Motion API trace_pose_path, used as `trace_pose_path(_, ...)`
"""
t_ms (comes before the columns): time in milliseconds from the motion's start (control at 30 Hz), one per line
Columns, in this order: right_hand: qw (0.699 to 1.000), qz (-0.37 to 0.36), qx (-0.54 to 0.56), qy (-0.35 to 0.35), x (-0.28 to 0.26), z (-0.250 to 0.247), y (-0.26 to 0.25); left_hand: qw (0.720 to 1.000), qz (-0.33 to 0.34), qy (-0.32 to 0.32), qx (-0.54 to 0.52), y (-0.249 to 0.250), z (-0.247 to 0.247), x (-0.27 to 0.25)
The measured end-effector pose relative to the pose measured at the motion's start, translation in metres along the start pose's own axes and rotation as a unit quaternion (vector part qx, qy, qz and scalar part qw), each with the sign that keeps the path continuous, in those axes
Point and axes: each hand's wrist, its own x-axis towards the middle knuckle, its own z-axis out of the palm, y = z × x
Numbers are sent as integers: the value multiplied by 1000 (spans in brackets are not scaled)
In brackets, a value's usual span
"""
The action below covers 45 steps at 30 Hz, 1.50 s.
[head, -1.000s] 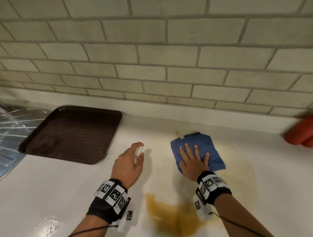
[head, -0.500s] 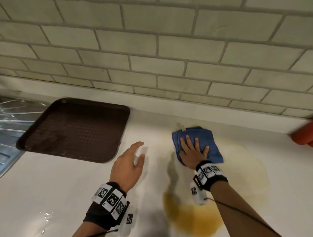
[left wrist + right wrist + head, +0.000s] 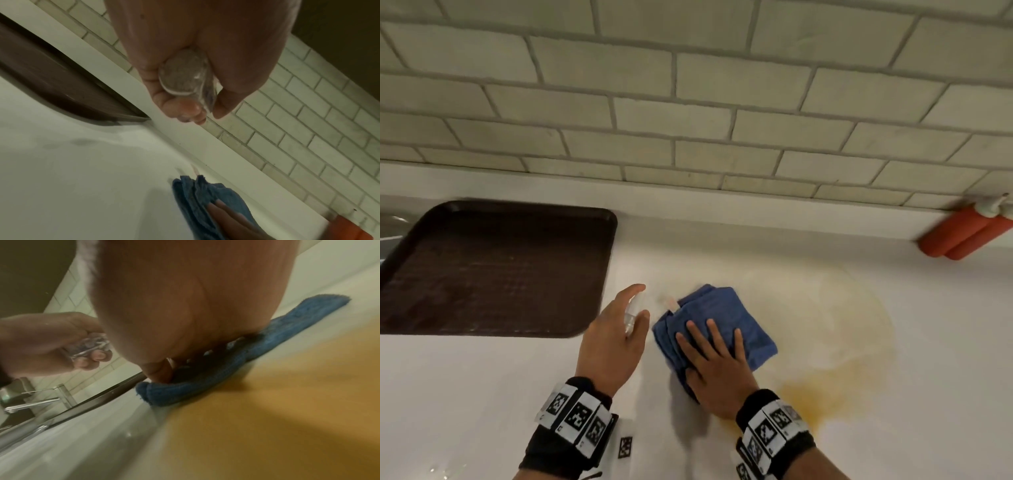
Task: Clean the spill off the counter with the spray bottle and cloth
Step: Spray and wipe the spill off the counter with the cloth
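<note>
Counter (image 3: pixel 482 394) of white colour runs below a wall of pale brick tiles (image 3: pixel 722 120), and on it the yellow-brown spill (image 3: pixel 822 387) lies to the right side, darker at its near edge and only a faint ring farther back. Folded blue cloth (image 3: pixel 722 318) lies flat on the counter at the left edge of this spill, with a small pale label sticking out at its far left corner. The right hand (image 3: pixel 714 368) rests on top of the cloth with the fingers straight and spread, palm pressing down; it does not curl around the fabric. In the right wrist view the cloth (image 3: pixel 226 369) is seen squeezed under the palm, and the orange-brown wet area is just beside it. The left hand (image 3: pixel 613 342) is just to the left of the cloth, raised above the counter, and its fingers and thumb are curled around a small clear spray bottle (image 3: pixel 631 317); the left wrist view shows the round transparent bottom of the bottle (image 3: pixel 183 76) enclosed in the grip. A dark brown tray (image 3: pixel 493 270) lies on the counter farther left, near the wall. At the far right, against the wall, stand two red bottles (image 3: pixel 962 236) with pale tops. A metal faucet (image 3: pixel 33 404) appears in the right wrist view, behind the left hand.
</note>
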Motion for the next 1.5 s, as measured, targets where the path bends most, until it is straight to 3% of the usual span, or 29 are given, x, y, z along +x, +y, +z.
trace_pose_path(167,999,19,27,-2,-10,-6,22,999,8,-30,-13,14,14,-9)
trace_pose_path(433,992,94,72,-51,59,-49,78,999,18,-40,-4,41,31,-16)
trace_pose_path(567,985,131,90,-67,69,-64,116,999,20,-34,-3,52,39,-11)
trace_pose_path(933,964,231,134,-15,-23,-34,213,998,-8,-21,-65,89,72,-11)
trace_pose_path(1200,952,272,144,-5,-136,11,208,999,4,-10,-49,120,111,-34)
trace_pose_path(1333,952,268,148,-22,-136,10,215,1000,8,-1,-25,131,120,-42)
trace_pose_path(1500,954,253,154,-35,-84,-20,254,1000,-12,14,-9,134,116,-53)
